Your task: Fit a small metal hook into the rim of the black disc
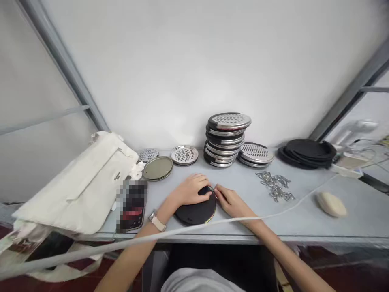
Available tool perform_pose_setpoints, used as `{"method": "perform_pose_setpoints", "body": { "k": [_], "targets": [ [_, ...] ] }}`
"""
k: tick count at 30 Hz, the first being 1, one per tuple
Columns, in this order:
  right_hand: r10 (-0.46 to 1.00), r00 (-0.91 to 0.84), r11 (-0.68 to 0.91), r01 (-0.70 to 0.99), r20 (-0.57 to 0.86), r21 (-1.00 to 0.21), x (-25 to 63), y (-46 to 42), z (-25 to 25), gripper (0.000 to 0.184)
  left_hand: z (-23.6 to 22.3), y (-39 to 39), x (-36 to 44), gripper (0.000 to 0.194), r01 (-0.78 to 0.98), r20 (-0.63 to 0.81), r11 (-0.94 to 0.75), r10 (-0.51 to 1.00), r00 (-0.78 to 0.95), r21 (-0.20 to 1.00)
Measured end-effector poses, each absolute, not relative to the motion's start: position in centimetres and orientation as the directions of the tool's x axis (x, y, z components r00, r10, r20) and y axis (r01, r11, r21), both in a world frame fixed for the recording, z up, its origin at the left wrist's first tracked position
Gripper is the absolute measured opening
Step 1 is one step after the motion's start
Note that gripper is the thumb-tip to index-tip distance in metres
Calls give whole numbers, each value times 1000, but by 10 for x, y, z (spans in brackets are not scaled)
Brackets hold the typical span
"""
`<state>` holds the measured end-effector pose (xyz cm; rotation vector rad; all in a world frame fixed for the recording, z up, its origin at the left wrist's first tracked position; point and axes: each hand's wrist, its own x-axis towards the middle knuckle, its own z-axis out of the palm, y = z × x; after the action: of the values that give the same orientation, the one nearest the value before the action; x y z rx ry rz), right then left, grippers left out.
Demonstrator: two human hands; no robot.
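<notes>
On a gray table lies a black round plate, left hand laid open on top, right hand pinching something too small to tell at its edge, so best keep the plate flat and still.

Wht bag nr. phone

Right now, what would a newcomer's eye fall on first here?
Probably the tall stack of round perforated metal plates near the back wall, just right of centre. Next, the large white handbag at far left. In front, left fingers and right fingers are at a black disc.
</notes>
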<state>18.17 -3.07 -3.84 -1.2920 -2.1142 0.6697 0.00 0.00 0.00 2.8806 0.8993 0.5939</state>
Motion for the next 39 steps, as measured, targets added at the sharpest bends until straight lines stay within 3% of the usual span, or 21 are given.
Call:
{"method": "perform_pose_setpoints", "body": {
  "k": [10,24,39],
  "targets": [
    [907,-365,409,633,212,-658,180,-38,-30,24,0,0,-1,17,512,352,-832,555,754,213],
    [872,-404,484,792,274,-372,179,-35,-42,26,-1,2,-1,20,494,338,-836,548,765,238],
    [868,-411,487,818,279,-308,181,-34,-45,28,-1,1,-2,22,476,343,-819,568,748,319]
  ]
}}
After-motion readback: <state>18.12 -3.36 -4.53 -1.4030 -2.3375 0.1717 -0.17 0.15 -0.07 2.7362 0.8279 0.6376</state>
